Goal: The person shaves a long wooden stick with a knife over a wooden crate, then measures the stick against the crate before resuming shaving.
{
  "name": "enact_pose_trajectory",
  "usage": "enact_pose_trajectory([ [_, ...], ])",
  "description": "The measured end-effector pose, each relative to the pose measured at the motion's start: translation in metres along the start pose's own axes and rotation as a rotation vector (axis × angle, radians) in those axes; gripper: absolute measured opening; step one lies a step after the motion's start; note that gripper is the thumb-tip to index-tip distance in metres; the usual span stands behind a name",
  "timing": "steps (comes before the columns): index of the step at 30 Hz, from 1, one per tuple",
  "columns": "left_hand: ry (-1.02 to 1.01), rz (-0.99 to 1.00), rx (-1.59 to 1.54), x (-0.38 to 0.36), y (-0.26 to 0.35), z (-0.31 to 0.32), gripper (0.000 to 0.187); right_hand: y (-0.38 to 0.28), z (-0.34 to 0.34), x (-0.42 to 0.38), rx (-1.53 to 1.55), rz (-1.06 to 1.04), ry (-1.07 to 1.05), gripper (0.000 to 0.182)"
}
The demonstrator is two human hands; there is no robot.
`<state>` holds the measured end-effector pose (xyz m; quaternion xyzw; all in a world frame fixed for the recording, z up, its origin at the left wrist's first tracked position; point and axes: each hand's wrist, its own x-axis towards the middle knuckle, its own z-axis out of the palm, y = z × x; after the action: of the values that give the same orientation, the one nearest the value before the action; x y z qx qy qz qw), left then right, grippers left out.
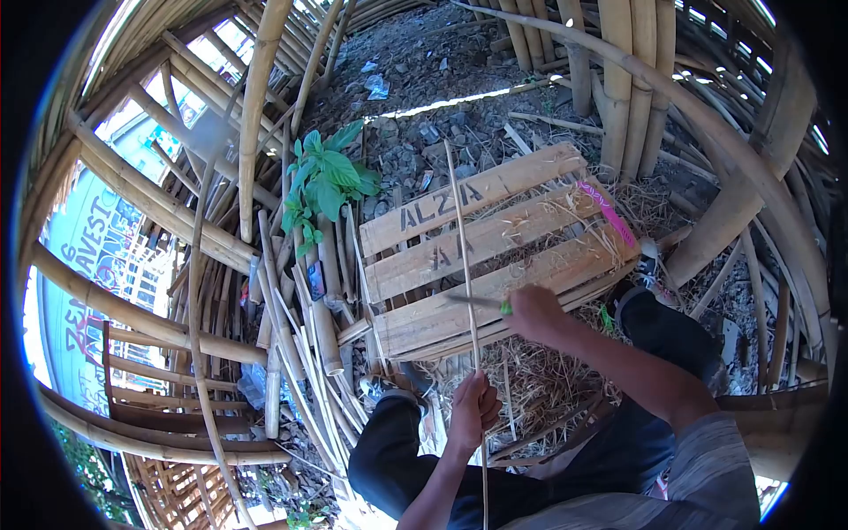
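Note:
My left hand point(473, 408) grips a long thin bamboo strip point(461, 238) that runs upward from my lap across the wooden pallet point(495, 247). My right hand point(533, 313) holds a knife with a green handle point(481, 302), its blade laid against the strip just above my left hand. I sit with my knees in dark trousers on either side of the strip. Pale bamboo shavings lie on the pallet and on the ground around my hands.
A bundle of thin bamboo strips point(305, 353) leans at the left beside a green leafy plant point(327, 181). Thick bamboo poles point(150, 194) frame the left and right sides. Stony ground with litter lies beyond the pallet.

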<state>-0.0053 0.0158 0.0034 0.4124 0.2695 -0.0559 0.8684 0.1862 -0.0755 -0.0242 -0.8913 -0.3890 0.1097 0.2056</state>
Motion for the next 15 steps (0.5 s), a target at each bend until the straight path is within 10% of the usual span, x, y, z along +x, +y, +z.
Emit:
enact_pose_trajectory([
  [2, 0.027, 0.003, 0.043, -0.001, -0.001, 0.001, 0.031, 0.015, -0.005, 0.006, -0.009, 0.193, 0.157, 0.027],
  [11, 0.224, 0.244, 0.478, 0.006, -0.006, 0.003, 0.026, -0.024, -0.004, -0.026, 0.018, -0.224, 0.002, 0.021],
  [15, 0.247, 0.305, 0.729, 0.012, -0.013, -0.007, 0.03, 0.001, -0.019, -0.002, -0.037, 0.051, 0.139, 0.018],
])
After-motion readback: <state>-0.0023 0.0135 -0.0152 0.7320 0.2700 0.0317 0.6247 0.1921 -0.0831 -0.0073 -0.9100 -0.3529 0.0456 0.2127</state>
